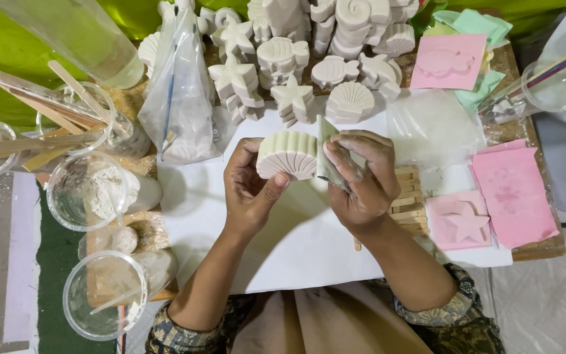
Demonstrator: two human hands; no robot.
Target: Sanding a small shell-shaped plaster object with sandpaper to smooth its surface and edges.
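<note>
Underside of shell cast (287, 155) hidden behind left hand (249, 191). Sandpaper piece (331, 157) mostly covered by right hand (360, 180). Wooden stick stack (409, 196) partly hidden under right hand. Top rows of plaster casts (335, 26) cut off by frame edge. Bag (181, 98) contents unclear.

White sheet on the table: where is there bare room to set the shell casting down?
Bare white sheet lies under and just below both hands, between the plastic cups and the pink star mould. The back is crowded with stacked white castings; the right edge holds pink moulds.

shell cast (287, 155) between left hand (249, 191) and right hand (359, 183) | cast pile (296, 52) behind | cups (86, 190) left | star moulds (466, 223) right
</note>
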